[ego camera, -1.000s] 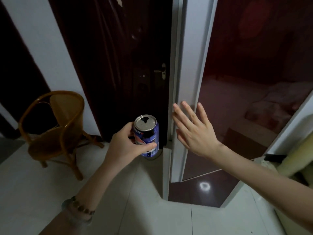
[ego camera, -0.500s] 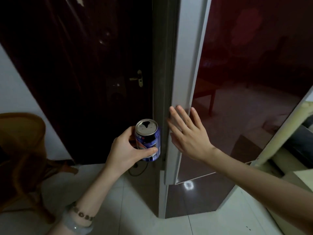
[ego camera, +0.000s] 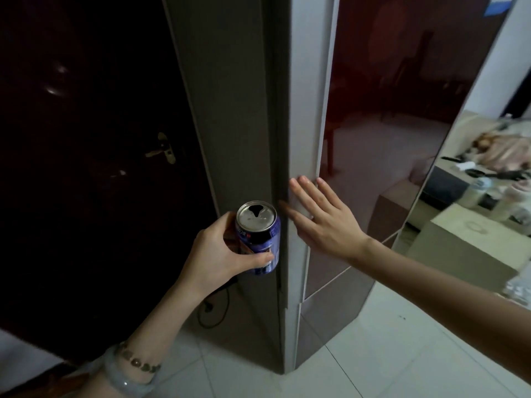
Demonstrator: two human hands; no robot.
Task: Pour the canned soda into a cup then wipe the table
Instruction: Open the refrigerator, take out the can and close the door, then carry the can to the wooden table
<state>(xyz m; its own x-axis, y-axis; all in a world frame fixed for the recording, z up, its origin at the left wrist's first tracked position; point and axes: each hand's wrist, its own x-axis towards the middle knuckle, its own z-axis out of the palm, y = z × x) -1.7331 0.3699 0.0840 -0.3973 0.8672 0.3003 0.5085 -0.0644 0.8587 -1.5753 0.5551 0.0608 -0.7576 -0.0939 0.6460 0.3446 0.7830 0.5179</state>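
The left hand [ego camera: 221, 254] wraps its fingers and thumb around a blue soda can [ego camera: 258, 237] and holds it upright at centre frame, probably so that nothing spills, since the tab hole in its silver top is already open. What is inside cannot be seen; the opening shows only dark. The right hand [ego camera: 321, 222] is spread flat, fingers slightly apart, with its palm against the pale edge of a fridge door [ego camera: 310, 139], apparently pressing it shut. Neither a cup nor a cloth is clearly seen; a cluttered low table [ego camera: 459, 242] stands far to the right, so pouring has not begun.
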